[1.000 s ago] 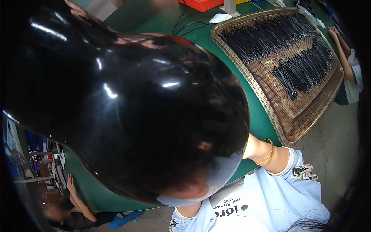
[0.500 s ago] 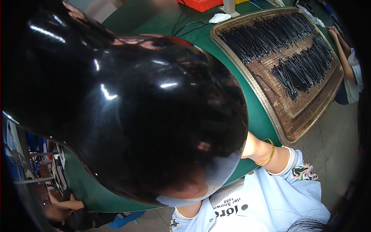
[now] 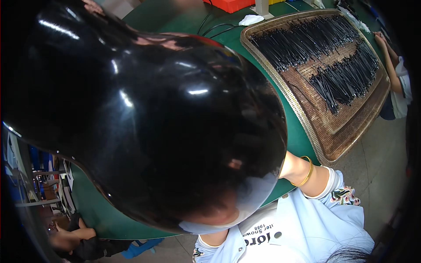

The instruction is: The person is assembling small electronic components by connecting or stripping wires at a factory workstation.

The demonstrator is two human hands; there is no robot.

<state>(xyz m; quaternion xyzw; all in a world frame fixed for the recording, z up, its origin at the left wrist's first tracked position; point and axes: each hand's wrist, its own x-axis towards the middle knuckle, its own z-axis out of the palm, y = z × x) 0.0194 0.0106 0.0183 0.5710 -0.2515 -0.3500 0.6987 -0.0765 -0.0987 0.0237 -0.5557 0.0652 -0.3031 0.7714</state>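
A large, glossy black hood [image 3: 144, 131], rounded and narrowing toward the upper left, fills much of the view above the table. It looks like a lamp or magnifier head and hides the place where my hands work. From the right, my right forearm [image 3: 316, 179] with a gold bangle [image 3: 308, 172] reaches under its edge; the wrist shows, but the fingers are covered. Below the hood, only a short piece of my left forearm [image 3: 215, 238] appears, and the left hand is hidden behind it. What either hand holds cannot be seen.
A brown perforated tray [image 3: 307, 127] bears two rows of thin black rods or cables [image 3: 346, 79] on the green table [image 3: 94, 215]. Behind stand a red bin [image 3: 230, 5] and a white cloth or tissue [image 3: 251, 19]. Other people's arms [image 3: 394, 79] show at far right and lower left.
The black hood sits slightly farther right in the view, and the tray has shifted a little the same way. My right wrist shows nearly the same pose.
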